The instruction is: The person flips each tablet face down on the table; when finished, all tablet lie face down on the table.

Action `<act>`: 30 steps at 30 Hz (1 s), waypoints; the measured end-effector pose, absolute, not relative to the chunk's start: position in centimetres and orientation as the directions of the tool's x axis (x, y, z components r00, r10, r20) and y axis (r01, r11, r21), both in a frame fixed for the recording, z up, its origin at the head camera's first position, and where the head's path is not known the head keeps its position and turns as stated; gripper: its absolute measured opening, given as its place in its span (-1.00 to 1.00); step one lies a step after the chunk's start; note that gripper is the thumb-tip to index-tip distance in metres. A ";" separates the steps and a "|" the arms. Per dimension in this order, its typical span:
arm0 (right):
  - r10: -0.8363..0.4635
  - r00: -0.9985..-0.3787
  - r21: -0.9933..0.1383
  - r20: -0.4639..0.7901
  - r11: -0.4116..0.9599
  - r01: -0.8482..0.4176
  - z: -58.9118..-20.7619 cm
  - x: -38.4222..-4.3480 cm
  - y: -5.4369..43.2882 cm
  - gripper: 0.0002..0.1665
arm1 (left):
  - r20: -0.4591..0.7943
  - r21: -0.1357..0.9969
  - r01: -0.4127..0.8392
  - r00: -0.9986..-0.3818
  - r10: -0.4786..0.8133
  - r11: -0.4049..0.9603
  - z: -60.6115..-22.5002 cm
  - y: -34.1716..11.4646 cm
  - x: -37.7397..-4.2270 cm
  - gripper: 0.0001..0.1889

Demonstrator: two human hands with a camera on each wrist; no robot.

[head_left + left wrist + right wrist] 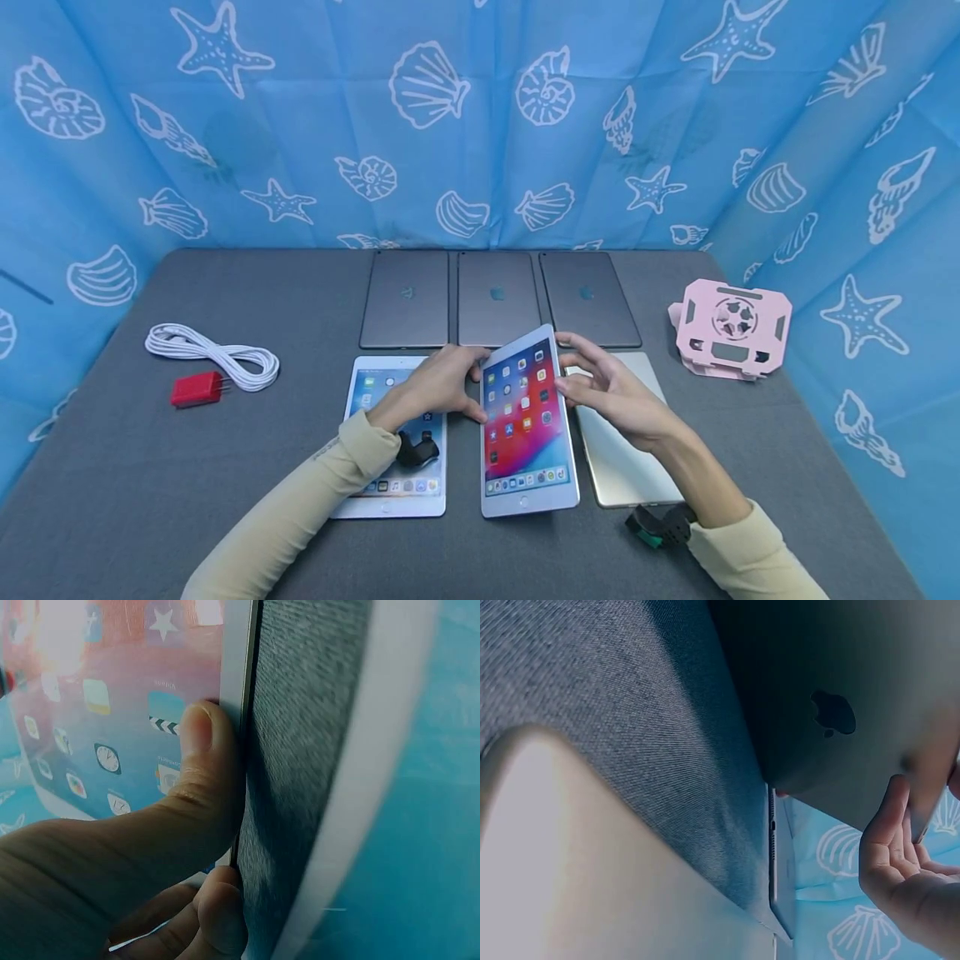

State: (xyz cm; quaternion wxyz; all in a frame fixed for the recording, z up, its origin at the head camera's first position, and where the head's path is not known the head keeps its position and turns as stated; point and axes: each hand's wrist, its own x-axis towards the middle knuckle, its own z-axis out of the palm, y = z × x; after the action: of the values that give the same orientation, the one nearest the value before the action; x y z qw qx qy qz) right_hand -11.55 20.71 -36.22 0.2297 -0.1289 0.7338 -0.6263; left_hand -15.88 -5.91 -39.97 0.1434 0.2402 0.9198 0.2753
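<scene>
Both hands hold a white-framed tablet [525,450] with its screen lit, its right side raised off the table. My left hand [438,383] pinches the tablet's left edge; in the left wrist view its thumb [202,761] lies over the screen. On the opposite edge, near the top, my right hand [618,400] grips with thumb and fingers. The right wrist view shows the tablet's metal back [810,765] with an apple logo. Under my left forearm lies a second lit tablet [405,505], partly covered. A silver tablet [630,454] rests face down beneath my right hand.
Dark grey tablets [408,304] lie face down in a row along the back edge. At left are a coiled white cable [258,375] and a red plug adapter [197,390]. A pink stand [731,329] sits at right. Blue curtain [480,125] borders the table.
</scene>
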 end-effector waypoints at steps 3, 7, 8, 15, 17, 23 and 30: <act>-0.475 -0.867 -0.983 -0.152 0.168 0.081 -36.0 -11.4 20.7 -0.20 | -0.124 0.582 0.371 -0.839 0.530 0.724 -40.0 -5.5 -15.9 0.00; -0.459 -0.876 -0.983 -0.146 0.169 0.075 -35.6 -11.2 20.6 -0.19 | -0.118 0.587 0.384 -0.830 0.545 0.713 -40.0 -4.9 -16.0 -0.02; -0.454 -0.879 -0.982 -0.146 0.172 0.074 -35.5 -11.2 20.5 -0.19 | -0.115 0.587 0.388 -0.829 0.548 0.710 -40.0 -4.7 -16.0 -0.03; -0.427 -0.893 -0.982 -0.142 0.176 0.072 -35.1 -11.1 20.3 -0.20 | -0.123 0.614 0.372 -0.826 0.549 0.697 -40.3 -3.5 -15.9 -0.01; -0.423 -0.896 -0.983 -0.135 0.168 0.069 -35.1 -11.1 20.3 -0.21 | -0.123 0.617 0.367 -0.829 0.546 0.697 -40.5 -3.1 -15.9 0.00; -0.400 -0.910 -0.985 -0.110 0.168 0.045 -34.8 -10.8 20.2 -0.23 | -0.081 0.645 0.392 -0.819 0.569 0.656 -41.1 -2.2 -16.1 -0.06; -0.369 -0.925 -0.978 -0.088 0.210 0.010 -34.5 -10.6 19.9 -0.25 | -0.071 0.667 0.405 -0.801 0.594 0.625 -41.3 -1.5 -16.3 -0.03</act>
State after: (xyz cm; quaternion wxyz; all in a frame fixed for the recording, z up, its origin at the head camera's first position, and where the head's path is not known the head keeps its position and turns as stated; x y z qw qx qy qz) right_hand -10.58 19.94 -34.51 0.1533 -0.1178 0.7626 -0.6173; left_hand -16.33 -1.45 -41.32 0.1436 0.2809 0.8900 0.3293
